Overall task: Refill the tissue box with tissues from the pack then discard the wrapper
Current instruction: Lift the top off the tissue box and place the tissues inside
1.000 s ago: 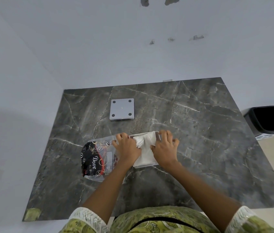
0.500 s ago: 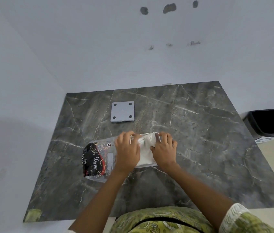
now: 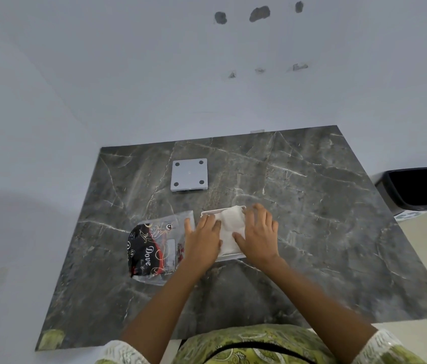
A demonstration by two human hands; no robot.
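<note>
A white tissue box lies open side up on the dark marble table, with a stack of white tissues in it. My left hand lies flat on the left side of the tissues, partly over the box's left edge. My right hand lies flat on their right side, thumb stretched across the stack. Neither hand grips anything. The clear plastic wrapper, printed black and red with "Dove", lies flat just left of the box, touching my left hand.
A grey square panel with four dark dots lies farther back on the table. A black waste bin stands on the floor off the table's right edge. White walls close in behind and to the left.
Both hands have gone from curled over the far edge of the tissues to lying flat and spread on them. The stack sits lower in the box. The wrapper has not moved.
</note>
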